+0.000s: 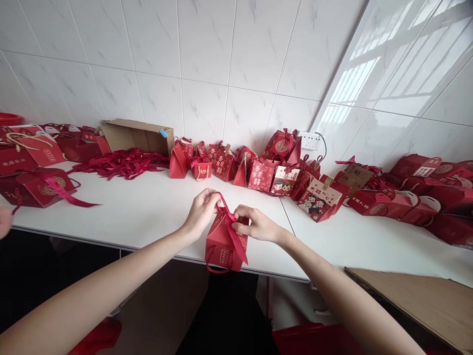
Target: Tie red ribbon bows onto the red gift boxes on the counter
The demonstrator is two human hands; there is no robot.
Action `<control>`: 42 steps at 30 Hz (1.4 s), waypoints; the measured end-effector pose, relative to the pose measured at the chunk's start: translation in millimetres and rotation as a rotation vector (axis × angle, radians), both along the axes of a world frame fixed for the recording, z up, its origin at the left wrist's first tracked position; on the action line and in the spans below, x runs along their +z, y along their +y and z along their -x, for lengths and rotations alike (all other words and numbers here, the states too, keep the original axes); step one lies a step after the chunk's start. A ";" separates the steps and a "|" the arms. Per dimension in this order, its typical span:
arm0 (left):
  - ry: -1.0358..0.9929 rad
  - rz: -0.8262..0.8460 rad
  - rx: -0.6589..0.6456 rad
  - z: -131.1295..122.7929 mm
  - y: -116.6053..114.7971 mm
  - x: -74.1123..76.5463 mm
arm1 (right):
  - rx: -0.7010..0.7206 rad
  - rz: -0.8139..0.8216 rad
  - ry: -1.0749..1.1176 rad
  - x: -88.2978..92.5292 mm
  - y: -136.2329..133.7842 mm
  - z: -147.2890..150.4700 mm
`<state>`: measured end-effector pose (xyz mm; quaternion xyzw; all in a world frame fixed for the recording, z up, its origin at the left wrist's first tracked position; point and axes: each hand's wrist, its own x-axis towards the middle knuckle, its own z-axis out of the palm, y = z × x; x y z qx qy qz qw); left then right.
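Observation:
A small red gift box [218, 241] with a twisted cord handle stands near the front edge of the white table [155, 212]. Across its top lies a red ribbon [236, 241], one end hanging down the front. My left hand [203, 212] pinches a loop of this ribbon above the box's left side. On the right of the knot, my right hand [254, 224] has its fingers closed on the ribbon too. The knot itself is partly covered by my fingers.
Behind stand several red gift boxes [261, 175]. Loose ribbons [125, 163] lie in a heap before an open cardboard box [138, 135]. More red boxes [380, 199] are at right, beside a power strip [309, 141]. Another person's hand [4, 222] shows at left.

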<state>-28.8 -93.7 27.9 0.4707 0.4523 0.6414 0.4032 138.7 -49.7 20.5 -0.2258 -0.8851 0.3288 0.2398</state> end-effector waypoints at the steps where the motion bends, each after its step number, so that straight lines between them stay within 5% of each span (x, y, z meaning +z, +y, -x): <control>1: -0.014 -0.005 -0.005 0.3 -0.8 3.2 | 0.002 -0.003 -0.003 -0.2 0.0 -0.4; 16: -0.352 -0.080 -0.051 31.1 -6.7 58.0 | 0.022 0.059 -0.008 0.6 -3.1 -4.0; 19: -0.316 -0.102 -0.085 44.0 -8.7 68.9 | -0.004 0.229 0.091 1.7 -1.8 -5.1; 22: -0.216 -0.090 -0.121 51.2 -12.0 73.2 | -0.058 0.509 0.342 2.7 1.8 -5.9; 27: 0.069 -0.078 -0.112 51.2 -12.2 71.0 | -0.023 0.674 0.563 9.2 1.5 -5.4; 31: 0.550 -0.040 0.096 57.3 -7.7 68.3 | 0.077 0.836 0.700 24.4 -6.1 -9.8; 34: 0.936 0.006 0.309 67.2 -8.2 68.2 | 0.020 0.759 0.758 40.2 -8.9 -18.8; 37: 1.086 0.064 0.359 73.7 -11.0 70.2 | -0.055 0.662 0.822 54.5 -6.8 -29.5; 42: 0.896 -0.061 0.268 68.6 -5.7 77.2 | -0.088 0.582 0.902 67.4 -1.6 -36.4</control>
